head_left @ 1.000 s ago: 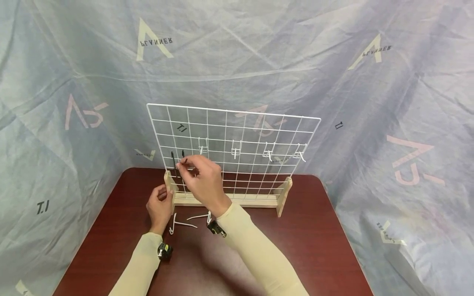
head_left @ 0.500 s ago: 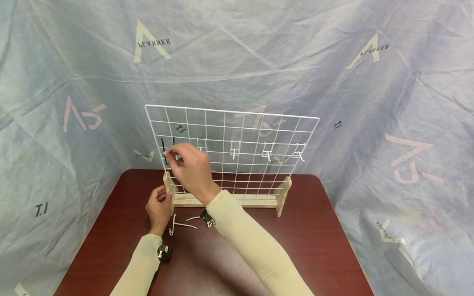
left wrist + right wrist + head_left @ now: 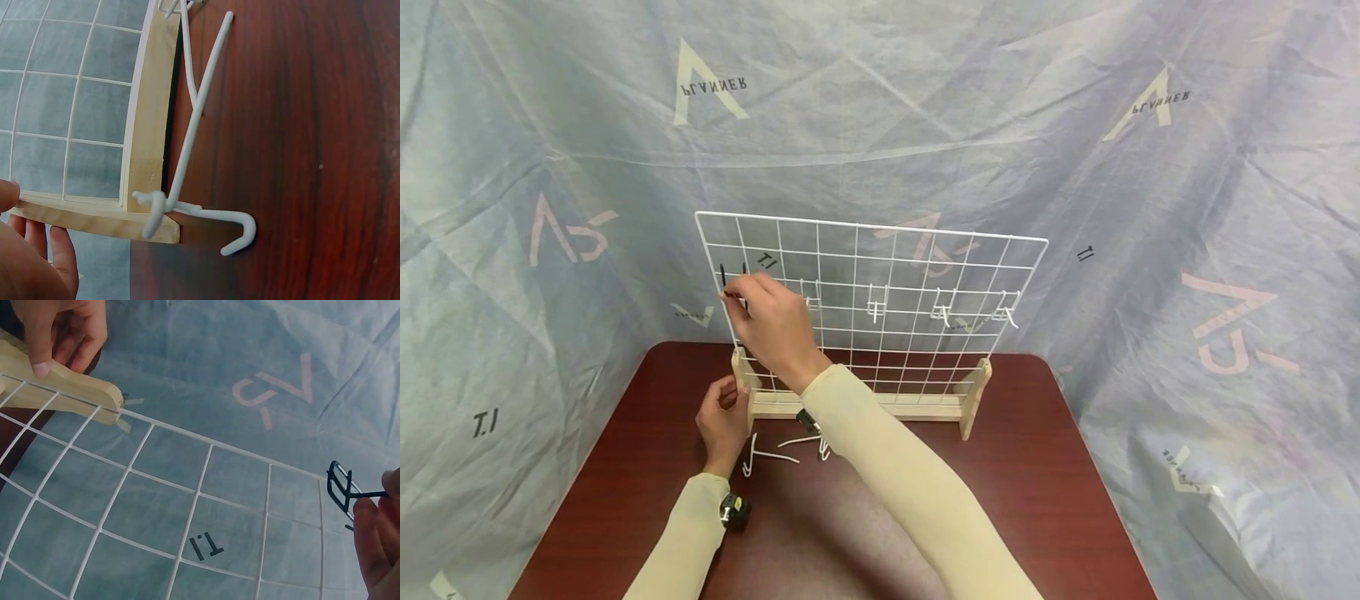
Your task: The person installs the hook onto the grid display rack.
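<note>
My right hand (image 3: 775, 325) pinches the stem of a black wire display hook (image 3: 369, 495) between thumb and fingers. It is at the left side of a white wire grid panel (image 3: 872, 225), and the hook's two prongs stick up above the fingers in the head view. In the right wrist view the hook's back frame lies close to the grid's edge wire. My left hand (image 3: 722, 421) holds the wooden upright (image 3: 94, 219) at the stand's left end, with the thumb on one side and fingers on the other.
Several white hooks (image 3: 877, 310) hang in a row across the grid. Two loose white hooks, one nearer (image 3: 775, 456) and one partly behind the right wrist (image 3: 801, 440), lie on the dark red table (image 3: 1037, 475). A printed grey sheet (image 3: 880, 108) surrounds the table.
My right hand has carried the black hook up and to the left, from low beside the grid to higher along its left edge. The left hand has stayed on the upright.
</note>
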`<action>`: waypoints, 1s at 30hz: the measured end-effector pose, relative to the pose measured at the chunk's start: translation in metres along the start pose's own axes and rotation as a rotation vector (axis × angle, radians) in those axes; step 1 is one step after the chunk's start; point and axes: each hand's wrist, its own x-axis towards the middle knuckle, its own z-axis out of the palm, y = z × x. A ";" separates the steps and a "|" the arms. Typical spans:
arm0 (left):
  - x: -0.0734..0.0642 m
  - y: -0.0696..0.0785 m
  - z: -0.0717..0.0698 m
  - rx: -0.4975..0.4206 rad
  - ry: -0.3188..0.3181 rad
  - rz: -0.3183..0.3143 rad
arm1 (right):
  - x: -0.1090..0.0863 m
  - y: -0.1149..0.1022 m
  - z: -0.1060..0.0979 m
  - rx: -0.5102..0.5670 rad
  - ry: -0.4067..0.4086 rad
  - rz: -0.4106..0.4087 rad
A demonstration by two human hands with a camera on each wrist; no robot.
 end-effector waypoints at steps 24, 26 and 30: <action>0.000 -0.001 -0.002 -0.003 0.000 0.003 | -0.006 0.002 0.023 -0.127 -0.034 -0.007; 0.000 -0.001 -0.002 0.000 0.001 0.008 | -0.006 0.003 0.025 -0.129 -0.036 -0.007; 0.000 0.000 -0.003 -0.002 -0.009 0.005 | -0.007 0.003 0.026 -0.146 -0.033 -0.002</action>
